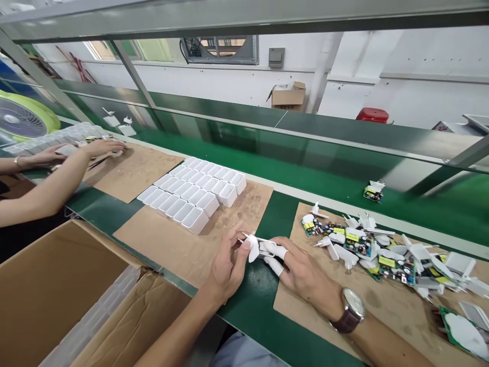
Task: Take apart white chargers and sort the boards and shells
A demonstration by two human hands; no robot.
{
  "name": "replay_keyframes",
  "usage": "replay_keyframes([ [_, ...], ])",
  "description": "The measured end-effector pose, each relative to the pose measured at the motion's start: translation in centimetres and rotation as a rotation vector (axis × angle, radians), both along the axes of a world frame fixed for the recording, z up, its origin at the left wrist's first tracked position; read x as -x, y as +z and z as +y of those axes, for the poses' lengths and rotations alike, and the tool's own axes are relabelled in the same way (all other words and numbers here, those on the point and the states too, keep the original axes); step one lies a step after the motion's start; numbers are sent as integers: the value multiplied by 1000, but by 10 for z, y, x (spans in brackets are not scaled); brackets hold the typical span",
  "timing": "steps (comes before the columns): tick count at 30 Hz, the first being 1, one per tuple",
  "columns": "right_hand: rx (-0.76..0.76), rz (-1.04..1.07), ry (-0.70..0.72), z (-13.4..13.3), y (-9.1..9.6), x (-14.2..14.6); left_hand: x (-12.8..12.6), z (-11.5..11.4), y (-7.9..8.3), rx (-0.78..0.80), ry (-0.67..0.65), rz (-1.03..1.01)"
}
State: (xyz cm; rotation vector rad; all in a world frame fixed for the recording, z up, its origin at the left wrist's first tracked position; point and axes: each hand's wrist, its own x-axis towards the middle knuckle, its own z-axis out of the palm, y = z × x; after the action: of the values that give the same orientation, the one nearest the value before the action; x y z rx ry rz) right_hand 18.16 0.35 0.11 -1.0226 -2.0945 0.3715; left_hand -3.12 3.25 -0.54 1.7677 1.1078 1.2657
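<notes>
Both hands meet over the strip between two brown boards, holding a white plug piece [253,248] with metal pins pointing left. My left hand [228,265] pinches its rounded pin end between thumb and fingers. From the other side, my right hand [301,265], with white covers on its fingertips and a watch at the wrist, grips the body of the piece, partly hiding it. Beyond my left hand stand rows of white rectangular cases [194,216], open side up. To the right lies a heap of circuit boards with white plug parts [395,267].
An open cardboard box [114,326] with white cases inside stands at the lower left. A co-worker's hands [101,148] handle parts at the far left. A single circuit board [373,191] lies on the green belt [305,178]. A metal beam [244,18] runs overhead.
</notes>
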Motion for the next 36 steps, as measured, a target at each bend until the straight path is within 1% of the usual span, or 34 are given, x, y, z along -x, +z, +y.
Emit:
replay_keyframes([
  [3, 11, -22, -4, 0, 0, 0, -1, 1, 2, 20, -1, -23],
  [6, -24, 1, -30, 0, -2, 1, 0, 1, 5, 14, -3, -11],
  [10, -81, 115, -51, -1, -6, 5, 0, -1, 7, 4, -4, 17],
  [12, -84, 172, -43, -2, -8, 7, 0, -2, 7, 8, -6, 14],
  [16, -35, 240, -19, -2, -11, 9, 0, -2, 5, -7, -6, -4],
  [21, 32, 296, 36, -2, -10, 9, 1, -2, 2, -25, -8, 22],
  [25, 108, 309, 52, -3, -11, 11, 1, -2, 3, -17, -13, 28],
  [29, 137, 306, 55, -3, -11, 11, 1, -1, 4, -8, -17, 14],
  [31, 129, 307, 31, -2, -10, 9, 1, -1, 5, 1, -19, 5],
  [33, 88, 287, -10, 0, -7, 6, 1, -1, 4, 12, -14, 1],
  [36, -30, 127, -58, 3, -1, 0, 1, -1, 4, 31, -2, -2],
])
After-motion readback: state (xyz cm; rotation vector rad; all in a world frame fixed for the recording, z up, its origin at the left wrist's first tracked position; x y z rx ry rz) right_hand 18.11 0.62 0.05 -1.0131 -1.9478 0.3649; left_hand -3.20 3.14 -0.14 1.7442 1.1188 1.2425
